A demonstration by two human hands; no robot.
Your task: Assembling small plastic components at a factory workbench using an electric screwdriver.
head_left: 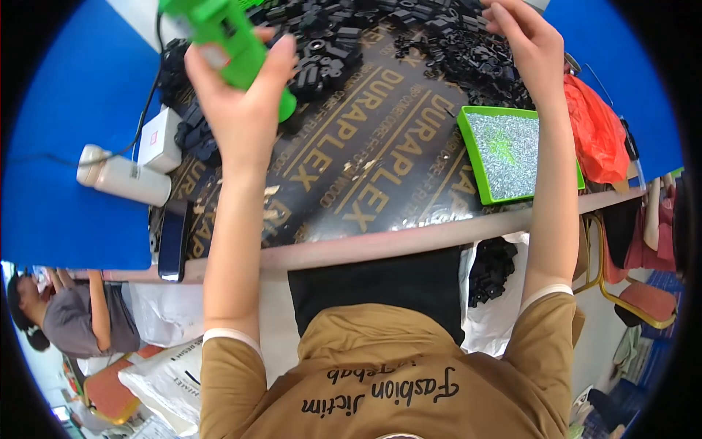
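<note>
My left hand [241, 110] is wrapped shut around a green tool [234, 47], a power driver by the look of it, held up over the far left of the table [365, 245]. Its long axis runs from the far left down to the near right; the blunt end below my thumb points near and right, and the other end runs off the top edge, so I cannot tell where its tip is. A black cord [146, 110] trails from it past a white box [159, 139] and a white bottle [121, 178] lying on the blue mat [66, 146]. My right hand [530, 44] reaches far right over the heap of black parts [409, 36], fingers bent downward; I cannot tell whether it has closed on one, as the fingertips are lost among the parts. Near it, to the right, sits a green tray [468, 146] of small silvery screws, and beyond that a red bag [596, 132]. As I judge it, the risks are these: the cord could snag the box or bottle if I swing the tool right; my right forearm passes just above the tray and could tip it, spilling screws; and dragging a part from the heap could send others off the table. A dark phone [174, 241] lies at the near left edge, close enough to be knocked off by my left elbow.
</note>
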